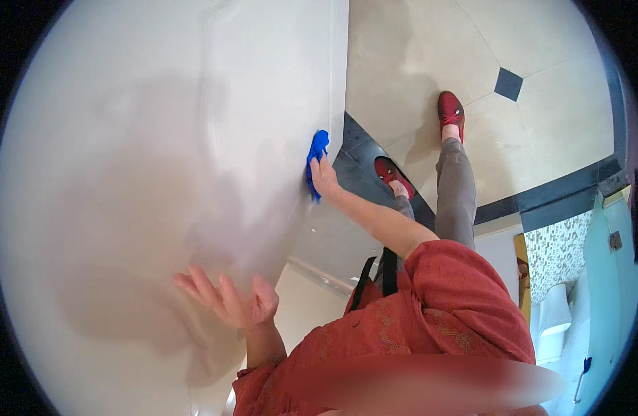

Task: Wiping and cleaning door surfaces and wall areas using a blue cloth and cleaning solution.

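Note:
A crumpled blue cloth [317, 161] lies against a white door-like panel [267, 93], close to its side edge. My right hand [325, 179] grips the cloth and presses it to that surface. Lower on the left, my left hand [233, 301] is raised in front of the panel with its fingers apart and nothing in it. Whether its fingertips touch the panel I cannot tell. Soft shadows fall across the white surface, and a shallow raised line runs along it.
Beige floor tiles [402, 41] with a dark diamond inset [508, 84] spread beyond the panel. My red shoes [450, 110] stand on the floor, one by a dark stone strip [356, 138]. To the right are a glass door [613, 296] and a white bathroom fixture [555, 309].

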Demonstrator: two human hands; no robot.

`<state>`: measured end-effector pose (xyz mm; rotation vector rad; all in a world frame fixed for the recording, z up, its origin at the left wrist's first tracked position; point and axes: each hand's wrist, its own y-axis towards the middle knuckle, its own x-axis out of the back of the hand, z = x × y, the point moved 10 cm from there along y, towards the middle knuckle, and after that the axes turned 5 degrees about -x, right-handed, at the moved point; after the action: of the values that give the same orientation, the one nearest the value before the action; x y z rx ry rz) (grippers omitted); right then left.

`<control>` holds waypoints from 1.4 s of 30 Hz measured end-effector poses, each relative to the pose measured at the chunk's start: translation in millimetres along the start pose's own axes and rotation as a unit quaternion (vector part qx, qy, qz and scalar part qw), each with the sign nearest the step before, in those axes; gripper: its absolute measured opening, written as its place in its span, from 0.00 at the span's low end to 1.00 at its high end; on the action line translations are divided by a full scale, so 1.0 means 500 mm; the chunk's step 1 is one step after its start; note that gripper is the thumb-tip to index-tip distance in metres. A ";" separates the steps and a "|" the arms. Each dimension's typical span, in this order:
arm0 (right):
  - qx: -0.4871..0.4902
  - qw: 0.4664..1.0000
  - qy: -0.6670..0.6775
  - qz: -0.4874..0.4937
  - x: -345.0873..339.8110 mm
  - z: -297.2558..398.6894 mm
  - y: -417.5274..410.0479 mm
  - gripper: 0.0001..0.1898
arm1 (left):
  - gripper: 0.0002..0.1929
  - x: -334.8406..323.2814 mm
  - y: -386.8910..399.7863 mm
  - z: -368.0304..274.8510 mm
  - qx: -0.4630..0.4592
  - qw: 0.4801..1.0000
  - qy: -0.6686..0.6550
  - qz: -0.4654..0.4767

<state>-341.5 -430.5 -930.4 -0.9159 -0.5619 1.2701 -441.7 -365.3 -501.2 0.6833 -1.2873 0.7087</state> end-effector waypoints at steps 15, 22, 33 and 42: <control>0.338 0.925 -0.125 -0.118 0.272 0.615 0.602 0.21 | 0.27 -0.068 -0.044 0.029 -0.130 0.971 0.200 -0.029; 0.101 0.985 -0.060 -0.123 0.152 0.058 0.544 0.23 | 0.25 -0.098 0.001 0.009 -0.121 0.970 0.209 -0.031; -0.388 0.840 0.377 0.044 -0.185 -0.546 0.078 0.23 | 0.27 -0.156 -0.011 0.023 -0.088 0.976 0.199 0.002; -0.184 0.978 0.096 0.004 -0.090 -0.341 -0.059 0.26 | 0.28 -0.099 -0.042 0.031 -0.036 0.987 0.152 -0.042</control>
<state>-200.2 -520.4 -993.3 -1.3354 -0.6525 1.0866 -441.2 -394.5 -548.8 0.5440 -0.9935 0.6655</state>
